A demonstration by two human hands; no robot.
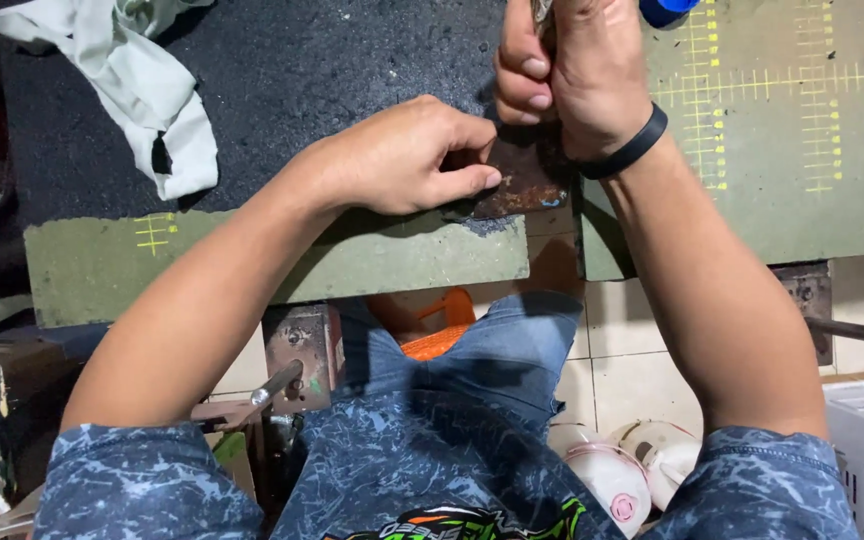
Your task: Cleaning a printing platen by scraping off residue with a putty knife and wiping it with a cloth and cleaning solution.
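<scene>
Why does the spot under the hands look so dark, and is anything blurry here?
Head view: light from above makes the left hand and right hand cast soft shadow over the rusty metal plate between them. Hands and the white cloth look sharp; the forearms bulge toward the frame edges from wide-angle distortion; no strong glare.

Cloth (pixel 137 85) lies left of plate (pixel 517 185) (on bench (pixel 282 265)).
</scene>
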